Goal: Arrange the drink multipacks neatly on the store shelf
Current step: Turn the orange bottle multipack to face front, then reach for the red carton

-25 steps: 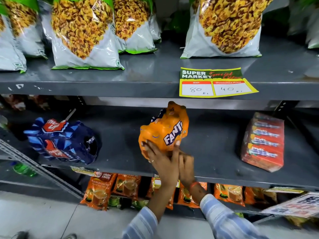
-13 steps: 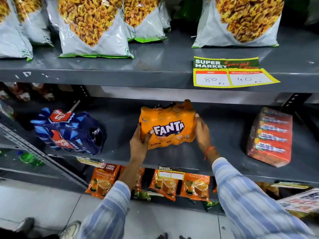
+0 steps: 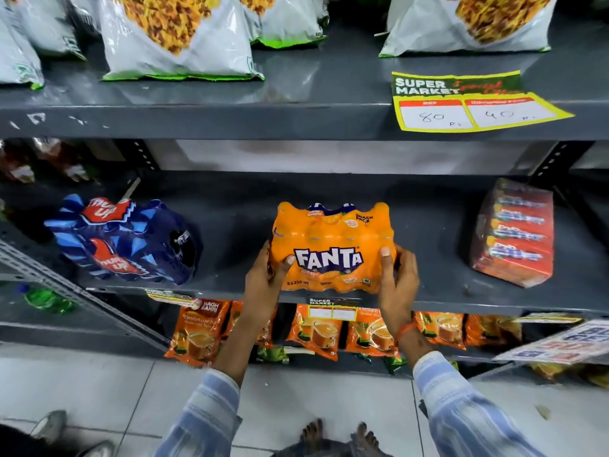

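An orange Fanta multipack stands upright near the front edge of the grey middle shelf, logo facing me. My left hand grips its left side and my right hand grips its right side. A dark blue Thums Up multipack lies tilted on the same shelf to the left, apart from the Fanta. A red multipack leans at the shelf's right end.
Snack bags line the top shelf, with a yellow price label on its edge. Orange tea packets hang below the middle shelf. A slanted metal brace runs at the left. Another person's shoes are on the tiled floor.
The Fanta pack went from tilted on end with both hands under it to upright and level, logo forward, with one hand on each side. It sits squarer on the shelf.
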The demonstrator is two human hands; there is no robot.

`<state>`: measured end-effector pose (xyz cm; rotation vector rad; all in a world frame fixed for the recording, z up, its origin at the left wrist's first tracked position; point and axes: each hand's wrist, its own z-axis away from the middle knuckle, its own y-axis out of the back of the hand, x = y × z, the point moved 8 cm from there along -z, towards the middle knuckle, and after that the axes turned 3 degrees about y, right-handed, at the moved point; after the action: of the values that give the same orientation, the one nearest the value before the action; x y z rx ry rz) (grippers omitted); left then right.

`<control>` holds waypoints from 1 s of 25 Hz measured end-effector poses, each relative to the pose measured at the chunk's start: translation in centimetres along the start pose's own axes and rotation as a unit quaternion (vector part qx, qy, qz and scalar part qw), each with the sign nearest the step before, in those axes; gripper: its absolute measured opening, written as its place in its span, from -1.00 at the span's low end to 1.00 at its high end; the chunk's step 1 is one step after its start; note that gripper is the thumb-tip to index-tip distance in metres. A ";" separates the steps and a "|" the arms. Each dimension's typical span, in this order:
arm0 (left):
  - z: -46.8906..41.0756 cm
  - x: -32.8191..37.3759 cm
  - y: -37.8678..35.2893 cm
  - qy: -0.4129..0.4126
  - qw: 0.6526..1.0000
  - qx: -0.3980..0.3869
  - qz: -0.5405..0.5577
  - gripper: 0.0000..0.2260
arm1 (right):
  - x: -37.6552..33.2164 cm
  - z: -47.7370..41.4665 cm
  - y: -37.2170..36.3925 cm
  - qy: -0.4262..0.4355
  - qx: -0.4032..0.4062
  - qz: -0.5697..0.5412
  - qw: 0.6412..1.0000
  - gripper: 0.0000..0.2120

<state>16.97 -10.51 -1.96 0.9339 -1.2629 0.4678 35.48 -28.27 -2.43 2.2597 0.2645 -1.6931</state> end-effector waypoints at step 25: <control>0.6 6.6 -38.3 0.147 0.987 -0.053 -0.031 -0.25 | 8.9 -14.4 21.6 -0.035 -0.107 0.243 0.963 -0.45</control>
<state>47.37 -33.88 -8.54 0.7800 -0.9782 0.4662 57.98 -43.83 -4.40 1.9025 -0.1157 -1.4048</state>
